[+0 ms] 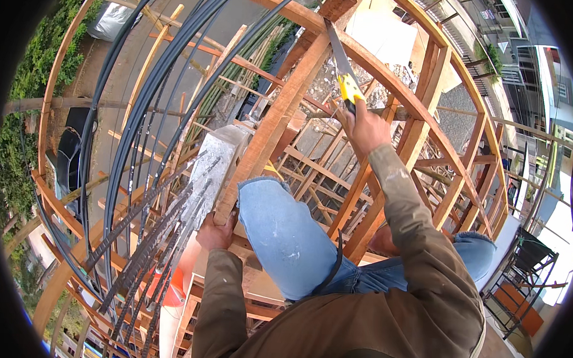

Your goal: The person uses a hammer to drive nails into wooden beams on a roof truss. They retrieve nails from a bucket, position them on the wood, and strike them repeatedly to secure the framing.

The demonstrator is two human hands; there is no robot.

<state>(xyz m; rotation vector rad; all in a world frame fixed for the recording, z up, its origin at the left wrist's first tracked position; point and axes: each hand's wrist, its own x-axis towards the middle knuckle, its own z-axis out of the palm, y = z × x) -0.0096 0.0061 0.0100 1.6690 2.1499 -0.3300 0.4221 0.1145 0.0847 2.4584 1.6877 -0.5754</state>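
From where I stand, the sawing looks to be at an early or middle stage. The thin grey saw with a yellow and black handle (349,89) is at the far end of the long, reddish-brown squared timber beam (272,125), its blade tip by the joint with the near curved brown timber rib (397,88). The beam appears to be in one piece, so I judge that no cut is through; whether a kerf is started, and how deep, I cannot tell. What seems left is the cut itself and the freeing of any offcut.

The right hand (367,130) is closed around the saw's handle. The left hand (216,232) is wrapped around the beam's near end, just right of the rough grey concrete column (221,145).

Counting: one saw, one beam in hand, two hands and one concrete column. Two long curved ribs sweep down the right side, the near one and an outer curved brown timber rib (454,65). One dark parked car (73,146) stands far to the left. The dark ribbed steel bars (161,238) and the thick black cables (158,67) on the left overlap too much for a sure count; each is a bundle of several.
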